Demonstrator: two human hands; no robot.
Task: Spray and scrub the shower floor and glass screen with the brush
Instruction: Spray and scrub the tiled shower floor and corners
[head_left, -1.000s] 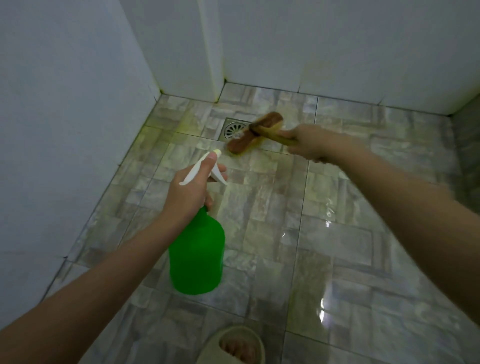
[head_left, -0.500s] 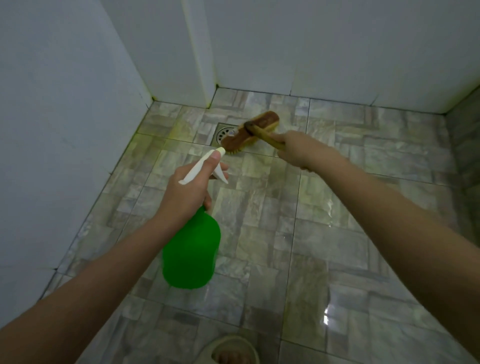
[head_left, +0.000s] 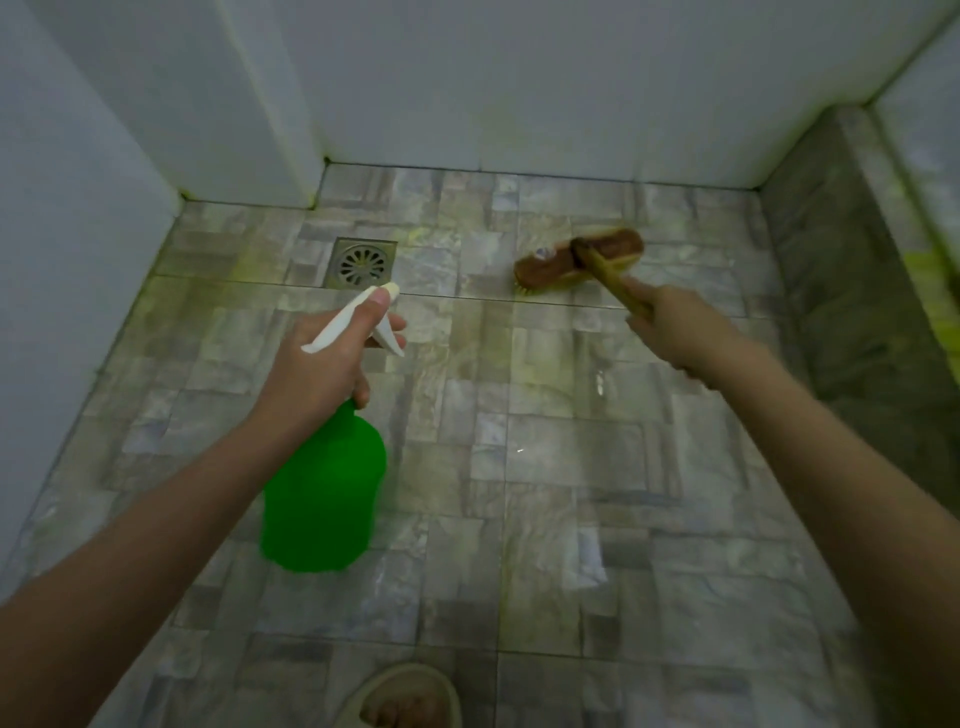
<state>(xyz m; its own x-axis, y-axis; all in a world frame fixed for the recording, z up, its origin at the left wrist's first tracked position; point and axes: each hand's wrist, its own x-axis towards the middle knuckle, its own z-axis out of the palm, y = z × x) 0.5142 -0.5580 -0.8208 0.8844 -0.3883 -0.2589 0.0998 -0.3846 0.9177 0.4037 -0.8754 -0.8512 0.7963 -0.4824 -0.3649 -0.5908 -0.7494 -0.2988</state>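
Head view: the brush (head_left: 579, 258) is set bristles-down on the shower floor (head_left: 545, 467) near its far edge, right of the drain (head_left: 360, 262). Its handle is gripped by the right hand (head_left: 675, 332), fingers curled round it. The green spray bottle (head_left: 324, 499) is held over the floor's left half by the left hand (head_left: 322, 374), wrapped round the neck, thumb laid along the white nozzle. A slippered foot (head_left: 405, 696) is noted at the near edge.

one spray bottle (head_left: 324, 499), one brush (head_left: 576, 260), one floor drain (head_left: 360, 262), two hands (head_left: 322, 364) (head_left: 675, 332), one slipper (head_left: 395, 678).

Home shower stall: tiled floor (head_left: 545, 467), drain (head_left: 360, 262).
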